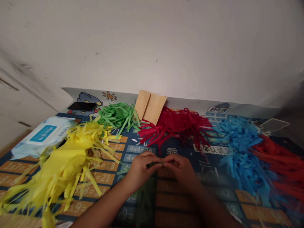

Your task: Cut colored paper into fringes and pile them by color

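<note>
Over the middle of the printed mat, my left hand (pixel 142 166) and my right hand (pixel 178 167) meet at the fingertips. The left fingers are closed on a narrow, dark green bit of a paper tassel (pixel 152 164). My right thumb and fingers pinch its end, close against the left fingertips. Below my left wrist, dim green strips (pixel 145 199) hang or lie; whether they join the pinched part is hard to see. Ahead of the hands lies a bunch of red fringed paper (pixel 178 122), with green fringed paper (pixel 118 115) to its left.
Yellow fringed paper (pixel 68 164) spreads across the left, beside a wet wipes pack (pixel 44 136) and a black phone (pixel 83 106). A tan folded card (pixel 150 106) leans near the wall (pixel 152 47). Blue (pixel 244 142) and orange-red fringed paper (pixel 282 161) lie on the right.
</note>
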`<action>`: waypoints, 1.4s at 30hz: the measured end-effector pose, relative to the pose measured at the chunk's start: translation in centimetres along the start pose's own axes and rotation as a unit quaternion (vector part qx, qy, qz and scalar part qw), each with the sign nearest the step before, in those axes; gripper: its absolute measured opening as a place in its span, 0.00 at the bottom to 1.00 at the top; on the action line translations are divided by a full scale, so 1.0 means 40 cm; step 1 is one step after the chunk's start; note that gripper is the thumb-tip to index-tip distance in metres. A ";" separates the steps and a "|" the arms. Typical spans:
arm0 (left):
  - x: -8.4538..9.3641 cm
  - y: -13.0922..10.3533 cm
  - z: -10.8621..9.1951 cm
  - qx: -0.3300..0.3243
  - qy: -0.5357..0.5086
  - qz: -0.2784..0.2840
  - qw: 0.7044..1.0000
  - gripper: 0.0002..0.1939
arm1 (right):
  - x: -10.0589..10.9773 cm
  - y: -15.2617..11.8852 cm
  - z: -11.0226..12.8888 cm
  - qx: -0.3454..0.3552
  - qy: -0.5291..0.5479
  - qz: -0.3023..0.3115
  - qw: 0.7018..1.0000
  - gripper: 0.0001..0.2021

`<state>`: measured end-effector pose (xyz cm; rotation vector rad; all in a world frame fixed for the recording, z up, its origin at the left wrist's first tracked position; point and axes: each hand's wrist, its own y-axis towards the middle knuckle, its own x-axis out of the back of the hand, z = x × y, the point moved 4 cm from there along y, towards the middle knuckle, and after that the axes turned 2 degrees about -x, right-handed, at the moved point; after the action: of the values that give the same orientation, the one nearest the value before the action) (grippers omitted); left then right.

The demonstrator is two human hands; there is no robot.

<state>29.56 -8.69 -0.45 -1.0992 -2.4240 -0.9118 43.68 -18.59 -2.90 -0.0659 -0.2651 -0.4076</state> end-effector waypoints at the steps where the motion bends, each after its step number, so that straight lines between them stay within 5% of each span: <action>1: 0.002 0.000 -0.004 -0.008 0.006 -0.009 1.000 0.04 | 0.002 -0.002 0.007 0.007 -0.010 -0.008 1.000 0.04; 6: 0.020 -0.011 -0.055 -0.121 0.057 -0.098 0.986 0.06 | 0.003 -0.020 0.059 0.067 -0.033 -0.034 0.997 0.04; 11: 0.037 -0.026 -0.109 -0.203 0.085 -0.120 0.968 0.09 | -0.006 -0.056 0.090 0.093 -0.065 -0.064 0.992 0.03; 14: 0.042 -0.053 -0.122 -0.214 0.112 -0.109 0.964 0.10 | -0.008 -0.100 0.105 0.089 -0.080 -0.102 0.988 0.03; 21: -0.006 -0.090 -0.063 -0.221 0.145 -0.013 0.964 0.16 | 0.010 -0.184 0.115 0.095 -0.086 -0.160 0.979 0.08; 26: -0.034 -0.100 -0.170 -0.246 0.096 -0.042 0.964 0.10 | 0.024 -0.265 0.108 0.102 -0.111 -0.195 0.969 0.04; 30: -0.052 -0.103 -0.213 -0.229 0.047 -0.048 0.971 0.05 | 0.040 -0.291 0.096 0.109 -0.107 -0.179 0.972 0.03; 36: -0.063 -0.122 -0.206 -0.185 0.039 -0.029 0.982 0.06 | 0.028 -0.294 0.097 0.123 -0.109 -0.173 0.971 0.04; 42: -0.092 -0.146 -0.125 -0.063 0.051 0.045 0.996 0.10 | 0.027 -0.312 0.086 0.119 -0.135 -0.160 0.970 0.03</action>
<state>27.67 -16.98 -1.13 -1.1651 -2.2435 -1.0756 38.80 -30.03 0.84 0.1607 -0.5966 -0.6865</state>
